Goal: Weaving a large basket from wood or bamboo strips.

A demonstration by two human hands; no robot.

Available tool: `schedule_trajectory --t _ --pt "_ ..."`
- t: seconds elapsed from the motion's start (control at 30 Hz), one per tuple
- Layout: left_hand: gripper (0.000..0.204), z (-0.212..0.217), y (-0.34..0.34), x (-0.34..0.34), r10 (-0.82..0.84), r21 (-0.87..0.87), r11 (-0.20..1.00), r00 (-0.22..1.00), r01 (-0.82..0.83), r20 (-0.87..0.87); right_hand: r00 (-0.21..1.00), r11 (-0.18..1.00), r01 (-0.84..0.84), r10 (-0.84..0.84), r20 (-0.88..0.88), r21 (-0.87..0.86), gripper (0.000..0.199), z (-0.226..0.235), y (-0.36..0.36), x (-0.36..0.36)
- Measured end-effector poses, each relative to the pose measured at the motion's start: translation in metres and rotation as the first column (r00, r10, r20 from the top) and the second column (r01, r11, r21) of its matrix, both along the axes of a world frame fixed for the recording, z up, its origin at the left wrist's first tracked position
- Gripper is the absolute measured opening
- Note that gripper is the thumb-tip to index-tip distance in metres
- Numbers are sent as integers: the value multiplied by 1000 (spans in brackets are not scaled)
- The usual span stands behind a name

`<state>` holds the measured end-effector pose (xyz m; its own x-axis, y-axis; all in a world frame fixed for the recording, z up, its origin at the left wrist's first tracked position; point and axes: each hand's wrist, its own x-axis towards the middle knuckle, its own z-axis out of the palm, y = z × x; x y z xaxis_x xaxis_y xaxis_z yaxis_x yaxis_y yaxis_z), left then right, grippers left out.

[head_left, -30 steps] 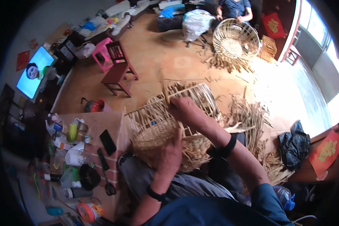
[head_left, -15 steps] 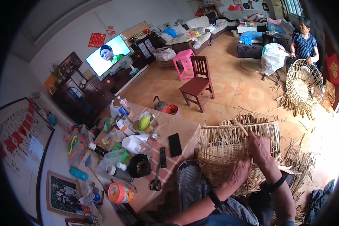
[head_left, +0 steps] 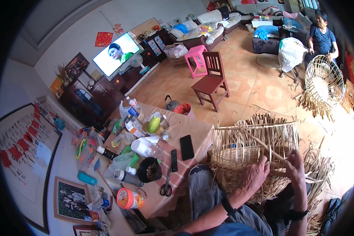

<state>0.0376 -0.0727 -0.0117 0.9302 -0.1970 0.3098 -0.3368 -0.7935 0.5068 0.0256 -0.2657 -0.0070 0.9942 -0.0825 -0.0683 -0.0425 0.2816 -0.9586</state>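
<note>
A half-woven straw basket (head_left: 240,157) rests at my lap, its lower wall densely plaited and its upper part open, with loose upright strands. My left hand (head_left: 255,175) is at the near side of the wall, its fingertips pinched on an upright strand. To its right, my right hand (head_left: 295,163) is closed around a long, thick straw strand (head_left: 259,141). That strand slants up and left across the open upper part of the basket. Both wrists wear dark bands. My right fingertips are partly hidden.
Left of the basket, a cluttered table (head_left: 200,135) bears a phone (head_left: 187,147), scissors (head_left: 166,188), a black bowl (head_left: 147,170) and an orange-lidded tub (head_left: 129,198). Loose straw (head_left: 316,169) lies at right. Beyond stands a wooden chair (head_left: 211,83); a seated person (head_left: 322,41) holds another basket (head_left: 322,84).
My right hand has moved right and down, away from my left hand, with the straw strand now stretched across the basket. The left fingers stay at the wall. The whole view has shifted slightly.
</note>
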Motion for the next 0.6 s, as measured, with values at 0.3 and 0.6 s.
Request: schedule_trajectory --t 0.3,0.6 --pt "28 17 23 -17 -156 -69 987 964 145 -215 988 831 -141 86 -126 -538 32 -7 -2 -54" --pt "22 31 34 -9 -345 -266 916 928 300 -142 932 897 -271 155 -327 -350 31 2 2 -63"
